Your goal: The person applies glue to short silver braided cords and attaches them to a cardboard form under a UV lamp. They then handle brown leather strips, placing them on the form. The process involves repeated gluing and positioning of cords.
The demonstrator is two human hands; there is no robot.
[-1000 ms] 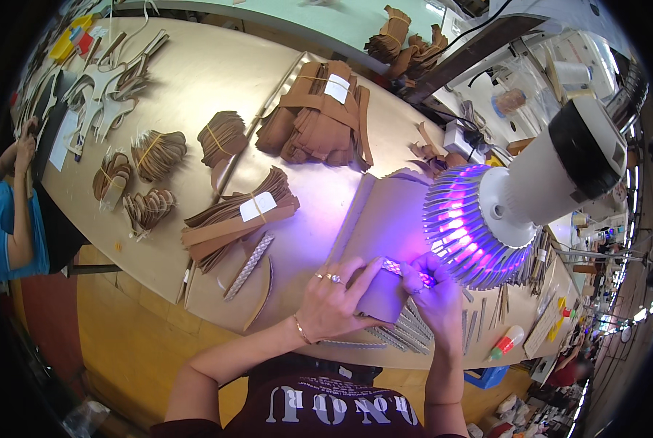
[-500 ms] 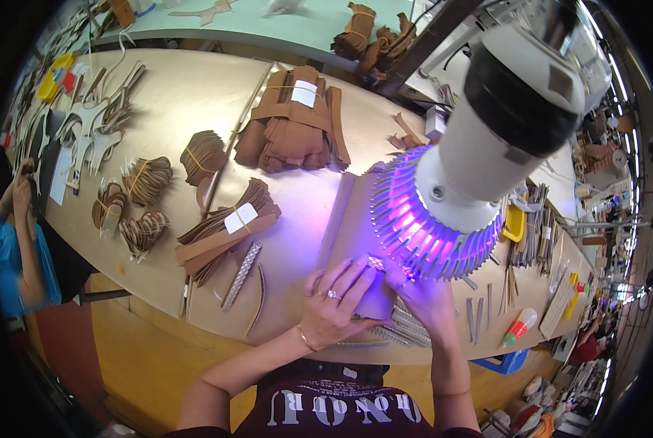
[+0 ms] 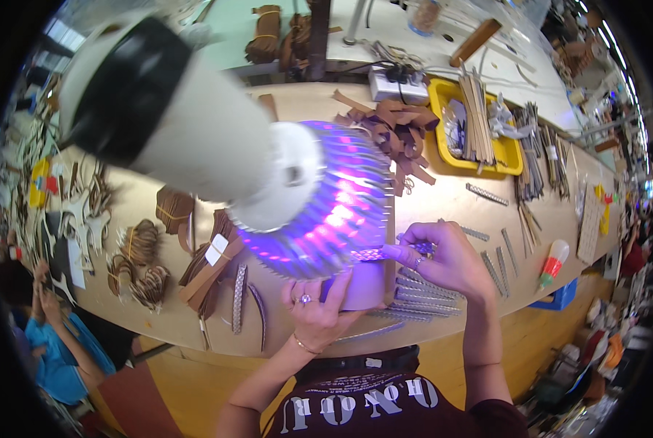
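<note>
Braid [image 3: 370, 255] pinched in your right hand [image 3: 454, 260], centre frame, left hand [image 3: 317, 312] at brown panel [image 3: 366, 287], can't tell grip behind lamp [image 3: 217, 146].

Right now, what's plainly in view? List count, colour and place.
lamp: one, white and black, above the table
braided strip: one, purplish, by lamp
panel: one, purplish, below lamp
loose strips: several, grey, right of panel
tied bundles: several, brown, left
scraps: one pile, brown, far side
tray: one, yellow, far right
power strip: one, white, beside tray
bottle: one, red and green, right
bin: one, blue, lower right
table: one, gold, centre
person in blue: one, left
left hand: one, at panel
right hand: one, holding braided strip
</note>
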